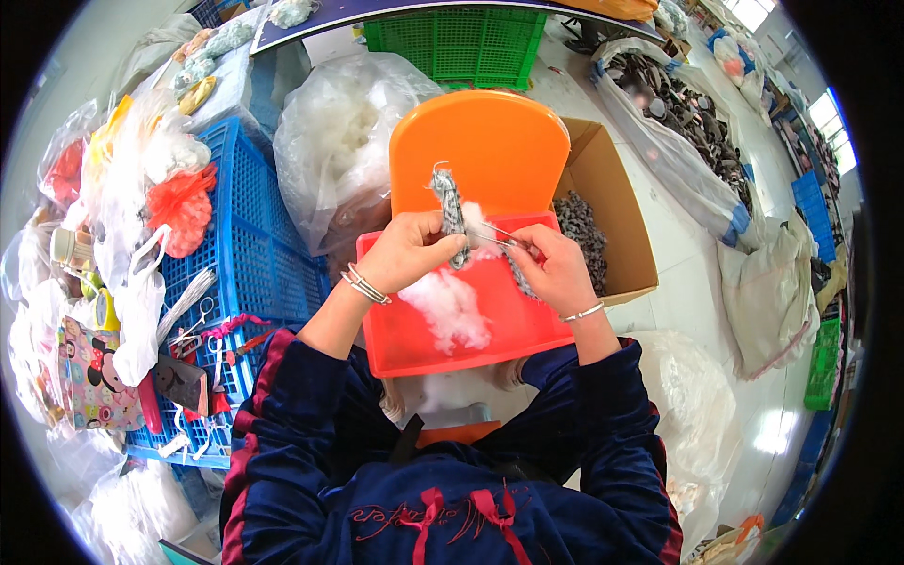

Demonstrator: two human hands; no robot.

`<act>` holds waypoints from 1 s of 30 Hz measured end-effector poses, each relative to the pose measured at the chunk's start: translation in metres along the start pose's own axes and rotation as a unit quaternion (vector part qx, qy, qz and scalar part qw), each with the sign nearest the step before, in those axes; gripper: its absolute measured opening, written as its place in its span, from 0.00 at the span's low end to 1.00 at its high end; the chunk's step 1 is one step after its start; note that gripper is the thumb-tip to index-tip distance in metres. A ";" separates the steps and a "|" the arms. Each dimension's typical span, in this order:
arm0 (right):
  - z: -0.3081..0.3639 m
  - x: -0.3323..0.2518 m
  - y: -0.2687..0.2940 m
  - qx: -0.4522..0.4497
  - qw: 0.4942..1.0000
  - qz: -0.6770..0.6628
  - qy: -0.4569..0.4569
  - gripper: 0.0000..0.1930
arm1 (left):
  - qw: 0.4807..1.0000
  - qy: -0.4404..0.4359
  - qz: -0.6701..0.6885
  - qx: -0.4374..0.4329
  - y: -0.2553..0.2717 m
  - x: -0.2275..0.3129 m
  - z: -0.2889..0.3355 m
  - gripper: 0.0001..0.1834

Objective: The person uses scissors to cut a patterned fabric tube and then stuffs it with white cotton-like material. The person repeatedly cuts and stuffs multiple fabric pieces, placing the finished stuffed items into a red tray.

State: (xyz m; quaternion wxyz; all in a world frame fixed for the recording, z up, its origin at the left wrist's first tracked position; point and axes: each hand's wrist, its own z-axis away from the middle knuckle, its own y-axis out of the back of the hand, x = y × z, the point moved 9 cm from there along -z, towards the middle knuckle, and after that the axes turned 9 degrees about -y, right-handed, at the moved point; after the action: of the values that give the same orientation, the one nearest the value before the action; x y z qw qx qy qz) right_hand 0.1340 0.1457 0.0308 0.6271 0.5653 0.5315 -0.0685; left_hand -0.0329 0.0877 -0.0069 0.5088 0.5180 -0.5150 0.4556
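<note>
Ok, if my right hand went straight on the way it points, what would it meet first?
Probably the white stuffing beside the grey fabric strip in your left hand, though depth is unclear.

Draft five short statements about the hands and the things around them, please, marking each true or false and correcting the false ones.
1. The left hand holds a grey fabric piece. True.
2. The right hand is empty. False: the right hand holds a thin metal tool.
3. White fluff lies on the red tray. True.
4. The cardboard box stands to the left of the tray. False: the cardboard box is to its right.
5. Only the right wrist wears bracelets. False: both wrists do.
</note>
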 end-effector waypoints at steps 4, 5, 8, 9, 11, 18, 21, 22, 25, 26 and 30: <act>0.002 -0.001 0.001 0.014 0.999 0.020 0.031 0.05 | 1.000 0.001 -0.018 0.009 0.002 0.006 0.001 0.12; 0.003 -0.001 0.002 0.021 0.999 0.021 0.042 0.04 | 1.000 -0.003 -0.024 0.015 0.003 0.009 0.000 0.12; 0.004 0.009 0.006 -0.003 0.997 -0.068 -0.040 0.05 | 0.995 -0.043 0.026 0.089 0.017 0.003 -0.003 0.09; 0.004 0.011 0.006 -0.006 0.996 -0.078 -0.051 0.05 | 0.993 -0.028 0.035 0.110 0.023 -0.001 -0.002 0.09; 0.005 0.018 0.007 -0.010 0.992 -0.098 -0.076 0.06 | 0.987 0.001 0.053 0.152 0.032 0.001 0.000 0.09; 0.006 0.011 -0.003 -0.021 0.996 -0.079 -0.039 0.06 | 0.977 0.038 0.157 0.140 0.014 0.002 0.002 0.10; 0.007 0.011 -0.007 -0.027 0.995 -0.086 -0.036 0.06 | 0.989 0.025 0.104 0.105 0.007 0.004 0.002 0.09; 0.007 0.009 -0.008 -0.034 0.995 -0.085 -0.042 0.06 | 0.990 0.034 0.090 0.103 0.006 0.007 0.003 0.08; 0.008 0.009 -0.006 -0.028 0.994 -0.096 -0.041 0.06 | 0.988 0.016 0.058 0.145 0.021 0.001 0.003 0.07; 0.008 0.009 -0.005 -0.021 0.994 -0.103 -0.037 0.06 | 0.983 -0.008 0.080 0.164 0.029 0.001 0.002 0.11; 0.008 0.006 -0.003 -0.023 0.994 -0.099 -0.030 0.05 | 0.985 -0.005 0.082 0.152 0.029 0.006 0.001 0.09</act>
State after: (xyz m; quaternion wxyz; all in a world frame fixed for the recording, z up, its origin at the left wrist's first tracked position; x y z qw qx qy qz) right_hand 0.1390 0.1418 0.0230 0.6458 0.4930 0.5671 -0.1350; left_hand -0.0614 0.0874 0.0006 0.3827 0.5474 -0.4832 0.5661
